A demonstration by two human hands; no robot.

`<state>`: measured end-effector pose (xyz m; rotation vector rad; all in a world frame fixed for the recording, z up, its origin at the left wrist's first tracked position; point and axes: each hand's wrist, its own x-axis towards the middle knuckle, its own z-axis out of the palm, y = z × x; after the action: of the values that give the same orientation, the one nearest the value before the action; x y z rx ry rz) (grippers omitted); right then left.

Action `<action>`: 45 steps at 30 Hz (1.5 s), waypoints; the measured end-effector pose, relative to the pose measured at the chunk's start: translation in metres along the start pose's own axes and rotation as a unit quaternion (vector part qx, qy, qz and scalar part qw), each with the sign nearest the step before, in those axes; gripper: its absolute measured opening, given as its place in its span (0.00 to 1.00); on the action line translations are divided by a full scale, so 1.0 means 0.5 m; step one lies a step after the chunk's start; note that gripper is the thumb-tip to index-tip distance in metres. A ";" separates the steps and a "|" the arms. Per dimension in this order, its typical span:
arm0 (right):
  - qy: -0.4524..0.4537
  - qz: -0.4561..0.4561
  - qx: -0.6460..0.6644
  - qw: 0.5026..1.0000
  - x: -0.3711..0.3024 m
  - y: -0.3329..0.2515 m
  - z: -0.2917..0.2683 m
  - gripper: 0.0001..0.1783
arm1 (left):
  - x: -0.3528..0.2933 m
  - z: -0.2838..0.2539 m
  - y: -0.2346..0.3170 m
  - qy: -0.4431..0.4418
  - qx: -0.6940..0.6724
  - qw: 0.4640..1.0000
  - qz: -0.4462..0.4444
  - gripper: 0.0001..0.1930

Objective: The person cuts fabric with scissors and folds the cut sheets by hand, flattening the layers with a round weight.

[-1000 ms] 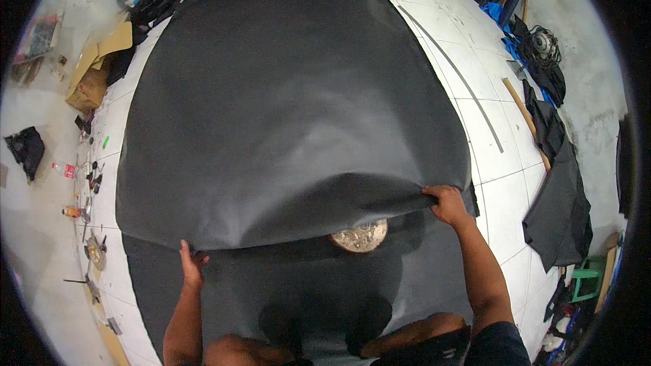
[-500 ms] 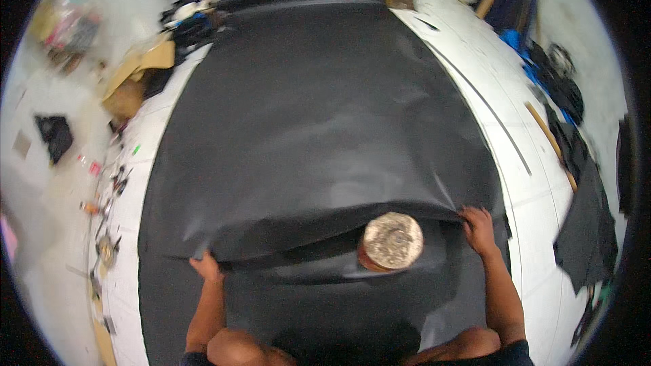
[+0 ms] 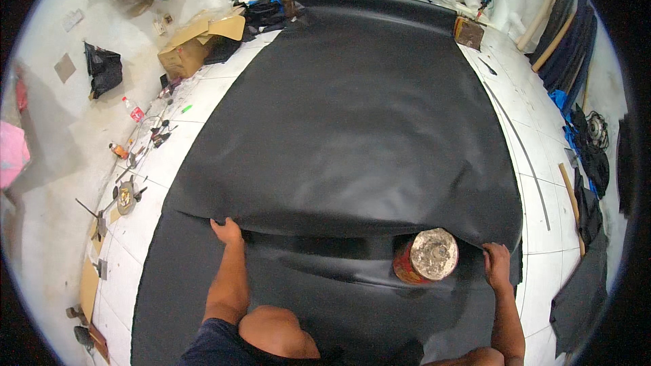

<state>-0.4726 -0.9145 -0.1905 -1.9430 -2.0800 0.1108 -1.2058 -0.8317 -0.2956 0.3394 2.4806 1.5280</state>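
Observation:
A large black sheet [image 3: 352, 115], smooth and slightly shiny, is spread over the floor in front of me. Its near edge is raised in a long fold above another black layer [image 3: 305, 305]. My left hand [image 3: 227, 230] is closed on this edge at the left, thumb and fingers pinching it. At the right, my right hand [image 3: 498, 264] grips the same edge, fingers curled over it. Between my hands, closer to the right one, stands a red round tin [image 3: 427, 256] with a worn, pale metal top. The edge passes just behind it.
White floor tiles [image 3: 536, 203] border the sheet. Left lie an open cardboard box [image 3: 186, 54], a plastic bottle [image 3: 133, 110] and scattered tools. A square tin [image 3: 468, 32] stands at the far right corner. Fabric rolls [image 3: 566, 34] lean right; dark cloth scraps [image 3: 583, 291] lie below.
The whole view has tilted and shifted, so the sheet's far end sits further right. Both hands still hold the edge; my right hand is now lower beside the tin.

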 end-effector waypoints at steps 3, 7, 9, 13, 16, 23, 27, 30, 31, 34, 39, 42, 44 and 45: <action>-0.080 0.055 -0.013 0.995 0.000 0.022 -0.023 0.16 | -0.036 0.019 0.015 -0.038 -0.047 0.997 -0.056 0.37; 0.020 -0.056 -0.022 0.998 0.021 -0.065 -0.031 0.24 | -0.059 0.016 -0.029 -0.054 -0.238 0.965 -0.101 0.37; 0.050 -0.058 0.010 0.997 0.032 -0.125 -0.049 0.29 | -0.142 0.026 -0.026 -0.383 -0.248 0.869 -0.192 0.37; -0.039 -0.112 0.035 0.992 0.066 -0.267 -0.029 0.30 | -0.287 0.040 -0.012 -0.471 -0.185 0.801 -0.319 0.34; -0.103 -0.103 -0.009 0.989 0.087 -0.277 0.006 0.28 | -0.314 0.056 -0.015 -0.493 -0.113 0.834 -0.222 0.31; -0.184 -0.056 -0.010 0.981 0.082 -0.273 -0.002 0.27 | -0.321 0.068 -0.021 -0.497 -0.111 0.832 -0.221 0.26; -0.163 -0.114 0.016 0.980 -0.006 -0.322 0.001 0.24 | -0.265 0.068 -0.058 -0.525 -0.093 0.827 -0.182 0.26; -0.118 -0.173 0.067 0.976 -0.056 -0.343 -0.032 0.21 | -0.282 0.045 -0.052 -0.516 -0.096 0.831 -0.186 0.32; -0.115 -0.159 0.109 0.975 -0.073 -0.337 -0.033 0.21 | -0.294 0.048 -0.071 -0.530 -0.062 0.823 -0.197 0.32; -0.158 -0.139 0.139 0.968 -0.123 -0.350 -0.035 0.20 | -0.312 0.059 -0.062 -0.502 -0.093 0.837 -0.196 0.32; -0.330 -0.104 0.156 0.925 -0.193 -0.380 -0.033 0.26 | -0.310 0.059 -0.082 -0.483 -0.080 0.851 -0.192 0.30; -0.230 -0.167 0.191 0.940 -0.233 -0.375 -0.002 0.20 | -0.290 0.064 -0.094 -0.484 -0.089 0.848 -0.194 0.28; -0.276 -0.171 0.188 0.927 -0.228 -0.374 -0.004 0.21 | -0.270 0.064 -0.107 -0.513 -0.073 0.834 -0.189 0.32; -0.275 -0.170 0.183 0.928 -0.222 -0.368 0.000 0.21 | -0.274 0.065 -0.108 -0.516 -0.077 0.832 -0.190 0.32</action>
<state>-0.6449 -1.0397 -0.1617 -1.4060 -2.4673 0.9906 -1.0705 -0.8688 -0.3506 0.4475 1.4405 0.9544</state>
